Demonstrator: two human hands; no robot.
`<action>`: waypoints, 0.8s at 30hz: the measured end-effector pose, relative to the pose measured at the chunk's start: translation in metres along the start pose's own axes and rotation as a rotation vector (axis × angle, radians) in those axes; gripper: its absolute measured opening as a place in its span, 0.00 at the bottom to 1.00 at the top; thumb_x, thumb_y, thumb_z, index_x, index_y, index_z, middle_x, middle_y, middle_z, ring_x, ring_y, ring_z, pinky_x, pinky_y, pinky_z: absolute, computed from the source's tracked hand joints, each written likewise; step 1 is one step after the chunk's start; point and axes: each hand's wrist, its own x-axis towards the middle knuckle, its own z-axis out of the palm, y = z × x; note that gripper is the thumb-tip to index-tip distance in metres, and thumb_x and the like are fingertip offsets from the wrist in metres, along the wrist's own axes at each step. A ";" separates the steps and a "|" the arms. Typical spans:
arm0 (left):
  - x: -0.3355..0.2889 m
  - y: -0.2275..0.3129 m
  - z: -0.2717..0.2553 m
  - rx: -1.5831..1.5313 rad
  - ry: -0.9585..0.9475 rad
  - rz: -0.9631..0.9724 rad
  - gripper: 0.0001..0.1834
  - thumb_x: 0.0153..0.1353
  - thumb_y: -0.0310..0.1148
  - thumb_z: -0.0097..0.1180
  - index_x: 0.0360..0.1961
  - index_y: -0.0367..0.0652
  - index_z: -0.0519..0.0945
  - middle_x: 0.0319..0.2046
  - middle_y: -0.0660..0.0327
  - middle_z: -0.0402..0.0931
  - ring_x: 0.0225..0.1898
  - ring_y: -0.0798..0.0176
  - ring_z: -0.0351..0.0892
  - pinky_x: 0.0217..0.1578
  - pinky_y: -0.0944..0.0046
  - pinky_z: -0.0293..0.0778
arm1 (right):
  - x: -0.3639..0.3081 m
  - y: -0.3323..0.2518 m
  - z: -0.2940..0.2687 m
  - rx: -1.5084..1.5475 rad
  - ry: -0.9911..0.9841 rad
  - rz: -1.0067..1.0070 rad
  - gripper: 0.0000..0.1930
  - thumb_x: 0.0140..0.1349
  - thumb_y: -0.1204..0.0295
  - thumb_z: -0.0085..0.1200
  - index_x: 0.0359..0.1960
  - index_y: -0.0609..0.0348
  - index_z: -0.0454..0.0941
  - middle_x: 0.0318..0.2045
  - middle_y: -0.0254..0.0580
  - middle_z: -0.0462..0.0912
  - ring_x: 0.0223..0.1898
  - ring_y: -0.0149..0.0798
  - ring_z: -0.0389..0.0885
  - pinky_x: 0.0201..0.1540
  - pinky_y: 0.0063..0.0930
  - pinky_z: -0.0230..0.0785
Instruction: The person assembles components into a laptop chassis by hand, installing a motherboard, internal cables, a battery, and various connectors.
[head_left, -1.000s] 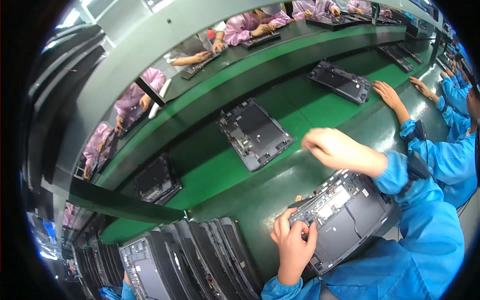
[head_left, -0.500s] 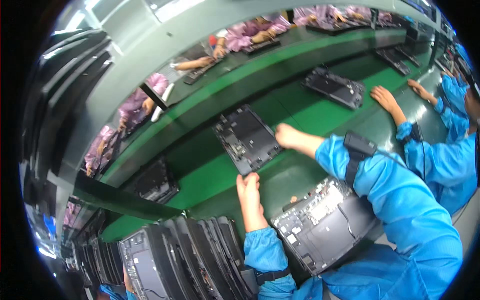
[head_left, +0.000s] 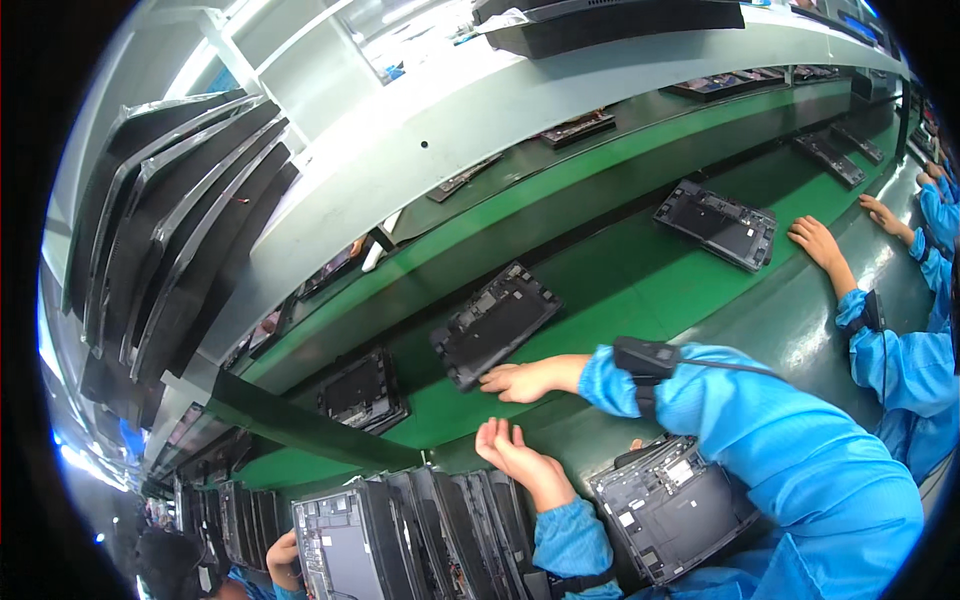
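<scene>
Head view: your right hand (head_left: 522, 380) is reaching out flat, fingers loose, touching the near edge of the open laptop shell (head_left: 495, 323) lying tilted on the green belt (head_left: 640, 290). Your left hand (head_left: 510, 450) is hovering palm-up, holding nothing. I'm judging the shell stiff but light, its exposed boards fragile, so take it by the rims.

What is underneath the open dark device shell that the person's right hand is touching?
The open dark device shell lies on the green conveyor belt, with the right hand at its near edge. The belt directly beneath it is covered and cannot be seen.
</scene>
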 end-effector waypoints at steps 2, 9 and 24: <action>-0.024 0.005 -0.003 -0.006 -0.105 -0.047 0.14 0.71 0.36 0.50 0.54 0.43 0.74 0.54 0.57 0.78 0.53 0.58 0.77 0.54 0.60 0.69 | 0.010 -0.002 0.010 -0.242 0.258 -0.109 0.24 0.65 0.73 0.49 0.64 0.66 0.74 0.63 0.61 0.77 0.66 0.55 0.73 0.70 0.42 0.64; -0.107 0.056 -0.063 0.691 -0.835 0.339 0.12 0.58 0.21 0.59 0.44 0.34 0.80 0.51 0.48 0.77 0.53 0.48 0.78 0.56 0.55 0.73 | -0.150 -0.130 -0.064 -0.201 0.114 0.145 0.19 0.57 0.77 0.51 0.51 0.65 0.81 0.44 0.59 0.86 0.48 0.56 0.85 0.51 0.48 0.76; -0.143 0.066 -0.060 0.895 -1.012 0.424 0.11 0.54 0.24 0.67 0.28 0.40 0.74 0.60 0.48 0.71 0.43 0.58 0.75 0.37 0.61 0.73 | -0.339 -0.180 0.064 -0.498 0.368 0.107 0.21 0.53 0.75 0.58 0.51 0.59 0.81 0.35 0.39 0.77 0.25 0.41 0.82 0.23 0.32 0.76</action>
